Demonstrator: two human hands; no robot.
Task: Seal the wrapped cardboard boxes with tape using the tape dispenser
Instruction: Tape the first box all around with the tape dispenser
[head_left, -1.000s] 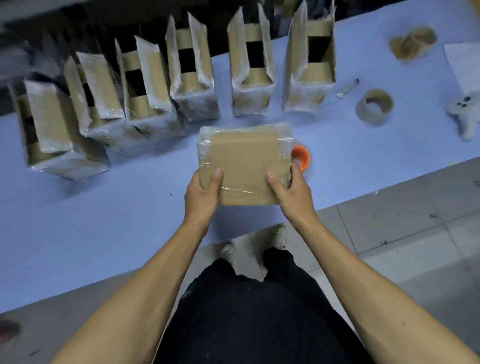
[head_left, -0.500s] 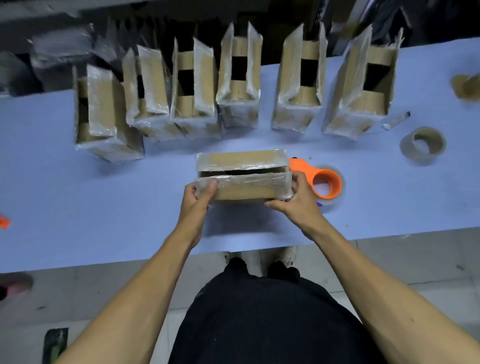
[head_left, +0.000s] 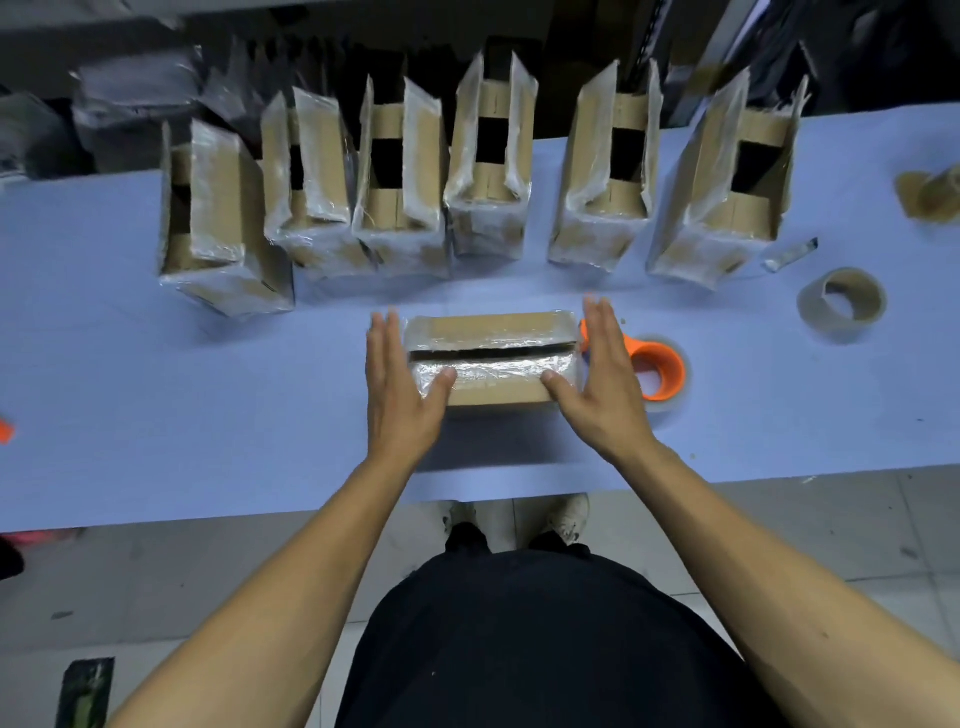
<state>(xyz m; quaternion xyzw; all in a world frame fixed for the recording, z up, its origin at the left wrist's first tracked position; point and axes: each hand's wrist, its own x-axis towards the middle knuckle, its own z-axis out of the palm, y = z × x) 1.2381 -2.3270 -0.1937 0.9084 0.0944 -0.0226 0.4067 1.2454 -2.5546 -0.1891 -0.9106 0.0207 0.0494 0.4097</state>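
The left hand (head_left: 397, 387) and right hand (head_left: 605, 384), fingers straight and spread, flank the ends of a plastic-wrapped cardboard box (head_left: 491, 358) resting on the blue table (head_left: 182, 405); each thumb lies on the near top flap. A dark gap shows between the box's 2 top flaps. The orange tape dispenser (head_left: 657, 371) lies just beside the right hand. Behind stand 6 wrapped boxes (head_left: 488, 171) in a row, flaps raised. A bare tape core (head_left: 841, 304) lies to the right.

Dim, even light; soft focus, wide-angle bending at edges.
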